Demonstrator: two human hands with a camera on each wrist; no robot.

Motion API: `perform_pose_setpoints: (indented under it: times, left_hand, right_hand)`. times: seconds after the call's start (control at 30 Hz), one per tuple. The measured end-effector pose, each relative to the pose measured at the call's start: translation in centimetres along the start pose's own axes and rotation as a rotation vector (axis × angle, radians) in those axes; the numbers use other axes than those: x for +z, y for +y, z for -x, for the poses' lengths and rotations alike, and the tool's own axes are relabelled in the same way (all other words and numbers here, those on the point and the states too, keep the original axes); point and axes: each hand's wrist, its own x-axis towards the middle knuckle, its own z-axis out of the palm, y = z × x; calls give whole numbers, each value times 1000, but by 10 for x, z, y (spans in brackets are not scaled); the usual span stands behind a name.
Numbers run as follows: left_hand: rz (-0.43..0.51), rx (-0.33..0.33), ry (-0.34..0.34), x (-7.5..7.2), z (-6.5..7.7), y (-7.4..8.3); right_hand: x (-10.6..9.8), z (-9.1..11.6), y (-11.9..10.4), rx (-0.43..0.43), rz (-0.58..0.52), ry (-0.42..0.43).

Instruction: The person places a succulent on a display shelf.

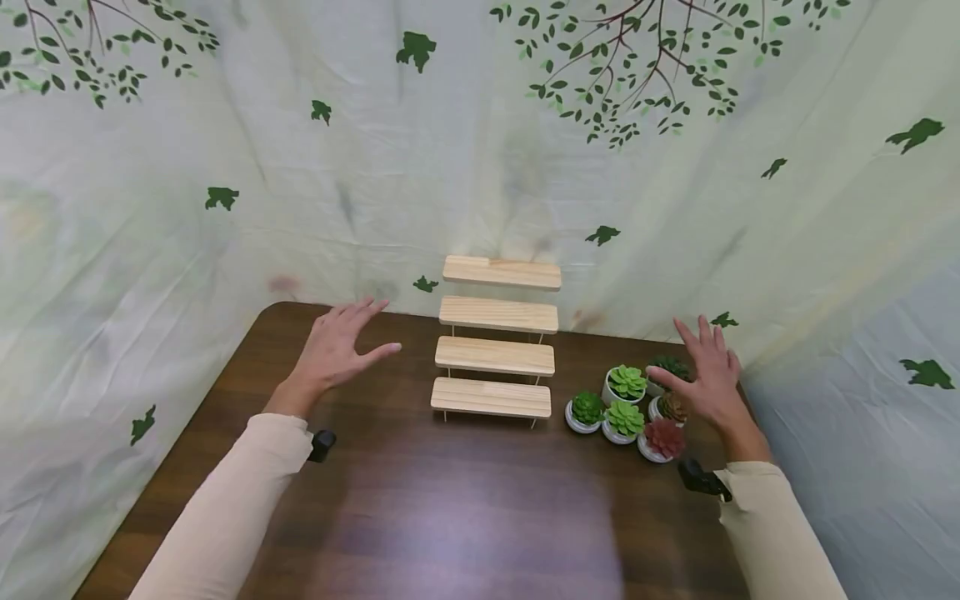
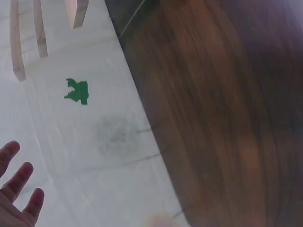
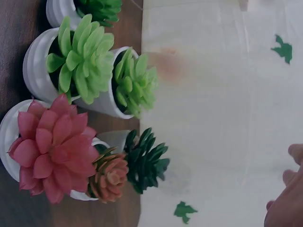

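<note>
My left hand (image 1: 335, 348) hovers over the table's back left, fingers spread and holding nothing. To its right stands a four-tier wooden step shelf (image 1: 495, 357) with bare light planks. My right hand (image 1: 711, 375), also spread and holding nothing, is raised beside a cluster of small potted succulents. The cluster has a red succulent (image 3: 54, 149), a light green succulent (image 3: 83, 61), a second light green one (image 3: 135, 82), a brownish-orange one (image 3: 111, 175), a dark green one (image 3: 147, 161) and a mid-green one (image 1: 587, 407). All sit in white pots.
The dark brown wooden table (image 1: 450, 508) runs back to a pale cloth backdrop (image 1: 337, 192) printed with green leaves and branches. The cloth also hangs along both sides. A black wrist camera (image 1: 322, 446) sits on my left wrist, another camera (image 1: 703, 480) on my right.
</note>
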Motion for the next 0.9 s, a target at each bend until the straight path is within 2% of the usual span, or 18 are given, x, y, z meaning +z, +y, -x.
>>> perform_pose_setpoints:
  times: [0.2,0.33,0.5,0.73,0.9]
  left_hand:
    - [114,-18,-17,11,2,1]
    - [215,-60,-39,19,4,2]
    - [407,-166,-59,30,9,2]
    - [712,-295,-4,50,15,7]
    - [917,-380,34,72,18,10]
  right_hand:
    - [2,4,9,-18,-72,27]
    - [6,8,16,-25,-118,50]
    - [12,18,25,5,-185,71]
    - [22,31,34,60,-265,126]
    - [32,42,42,94,-290,145]
